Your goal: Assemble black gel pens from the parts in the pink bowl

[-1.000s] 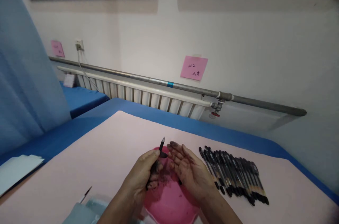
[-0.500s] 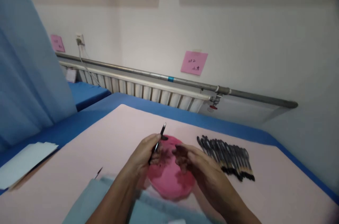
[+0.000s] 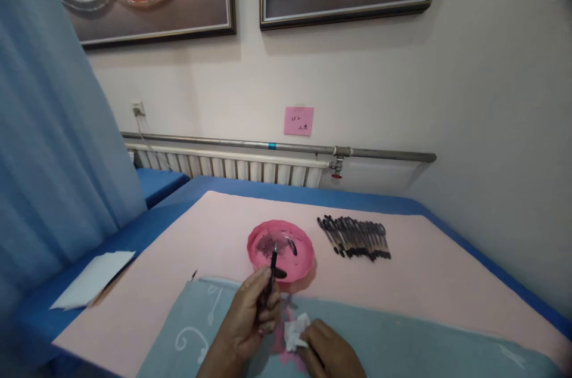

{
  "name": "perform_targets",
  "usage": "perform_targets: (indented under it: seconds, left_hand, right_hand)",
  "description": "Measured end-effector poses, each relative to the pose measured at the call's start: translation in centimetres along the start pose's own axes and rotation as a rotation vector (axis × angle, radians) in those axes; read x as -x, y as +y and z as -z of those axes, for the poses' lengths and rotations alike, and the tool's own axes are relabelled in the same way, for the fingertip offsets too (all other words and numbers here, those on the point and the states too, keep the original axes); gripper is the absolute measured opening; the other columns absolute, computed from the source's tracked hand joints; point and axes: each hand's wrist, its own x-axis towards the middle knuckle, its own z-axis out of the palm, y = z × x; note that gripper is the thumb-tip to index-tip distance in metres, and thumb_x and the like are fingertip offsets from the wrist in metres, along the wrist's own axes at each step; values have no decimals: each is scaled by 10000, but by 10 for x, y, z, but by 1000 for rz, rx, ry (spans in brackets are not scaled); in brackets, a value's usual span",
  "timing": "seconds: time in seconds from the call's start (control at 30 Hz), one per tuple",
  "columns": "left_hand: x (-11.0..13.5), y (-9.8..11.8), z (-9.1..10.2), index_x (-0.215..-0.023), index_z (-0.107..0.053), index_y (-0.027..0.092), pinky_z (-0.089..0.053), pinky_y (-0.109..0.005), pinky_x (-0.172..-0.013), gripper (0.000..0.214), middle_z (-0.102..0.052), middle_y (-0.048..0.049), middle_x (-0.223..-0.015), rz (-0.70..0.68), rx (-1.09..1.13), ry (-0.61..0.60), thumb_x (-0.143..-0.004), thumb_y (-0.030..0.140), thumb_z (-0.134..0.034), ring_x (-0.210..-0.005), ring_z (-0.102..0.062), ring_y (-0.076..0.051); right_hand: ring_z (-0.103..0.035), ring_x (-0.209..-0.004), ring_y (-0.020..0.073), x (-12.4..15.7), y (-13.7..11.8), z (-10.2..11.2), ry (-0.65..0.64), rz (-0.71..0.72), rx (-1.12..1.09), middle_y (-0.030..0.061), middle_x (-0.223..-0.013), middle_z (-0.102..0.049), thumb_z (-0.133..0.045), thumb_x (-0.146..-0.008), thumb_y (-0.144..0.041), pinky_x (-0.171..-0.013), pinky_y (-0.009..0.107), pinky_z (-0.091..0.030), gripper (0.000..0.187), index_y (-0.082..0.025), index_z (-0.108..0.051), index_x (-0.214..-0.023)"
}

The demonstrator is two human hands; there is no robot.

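Note:
My left hand (image 3: 250,306) grips a slim black pen-like tool (image 3: 274,259) with a shiny pointed tip, held upward. A dark oval piece (image 3: 280,273) juts out beside the fingers; whether it belongs to the tool I cannot tell. Lower right, my right hand (image 3: 330,351) pinches a crumpled white tissue (image 3: 295,331). Beyond the left hand sits a pink scalloped dish (image 3: 304,267), its bottom smeared with dark specks. A small black piece (image 3: 292,247) lies inside it. To the right, a row of several similar black pen-like tools (image 3: 357,238) lies side by side.
A pink sheet (image 3: 214,235) covers the blue bed (image 3: 375,196), with a blue-green patterned cloth (image 3: 384,336) along the near side. White papers (image 3: 96,276) lie at left beside a blue curtain (image 3: 75,127). Behind are a radiator (image 3: 232,168) and pipe (image 3: 304,148).
My right hand, bare before, has dropped lower and now holds a tissue. The left hand has moved lower with the tool, off the dish. The view has tilted upward.

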Motion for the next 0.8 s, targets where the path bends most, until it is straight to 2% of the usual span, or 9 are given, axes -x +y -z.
perform_targets:
  seconds: [0.13,0.23,0.33,0.4,0.5,0.6,0.7,0.8]
  left_hand:
    - [32,-20,6,-737,-432,182,-86,-156,-339,339,-414,78,-529,26,-41,62,-767,478,-593,-362,-231,-8]
    - [37,-33,3,-802,-462,187,-66,-160,-343,350,-419,82,-539,31,-122,115,-762,511,-586,-359,-210,-5]
    - [33,-47,-10,-820,-480,184,-66,-166,-343,374,-412,92,-535,63,-208,104,-715,505,-640,-350,-189,0]
    - [29,-55,-19,-842,-507,176,-94,-168,-344,386,-404,96,-532,58,-246,70,-672,469,-692,-353,-207,-2]
    - [24,-66,-28,-849,-554,153,-191,-167,-373,385,-454,71,-577,-18,-287,40,-635,418,-733,-409,-311,-16]
    - [20,-73,-30,-730,-554,135,-265,-164,-429,332,-485,46,-608,-114,-364,61,-618,375,-755,-492,-386,-34]
    - [18,-74,-27,-656,-501,146,-212,-162,-392,342,-434,71,-535,-87,-390,98,-617,376,-751,-431,-326,-19]
    - [17,-71,-22,-694,-471,171,-128,-166,-351,344,-352,109,-463,-3,-269,131,-653,415,-711,-353,-218,-6]
  right_hand:
    - [-509,-612,141,-3,-22,15,95,-310,-309,-6,-633,-531,-443,-865,-359,-575,228,-404,264,-206,-503,-658]
    - [-424,-520,108,1,-30,19,121,-501,-589,-37,-585,-458,-478,-831,-430,-472,210,-341,283,-198,-492,-669]
    - [-272,-394,63,3,-27,18,163,-648,-843,-82,-510,-359,-516,-788,-472,-369,196,-205,288,-201,-477,-698]
    - [-222,-359,49,3,-25,16,213,-694,-946,-100,-475,-329,-534,-769,-503,-350,193,-155,315,-206,-460,-692]
    - [-233,-337,47,1,-23,14,275,-715,-996,-101,-449,-333,-550,-758,-538,-340,195,-146,366,-211,-433,-643]
    - [-256,-346,52,0,-25,13,305,-724,-1018,-94,-448,-328,-579,-748,-539,-343,201,-159,390,-207,-435,-602]
    - [-264,-369,61,-1,-27,16,327,-724,-1080,-80,-458,-347,-593,-740,-537,-350,207,-157,387,-201,-465,-596]
    - [-333,-427,81,-2,-28,22,338,-703,-1181,-47,-520,-429,-597,-727,-531,-380,211,-236,360,-188,-524,-648]
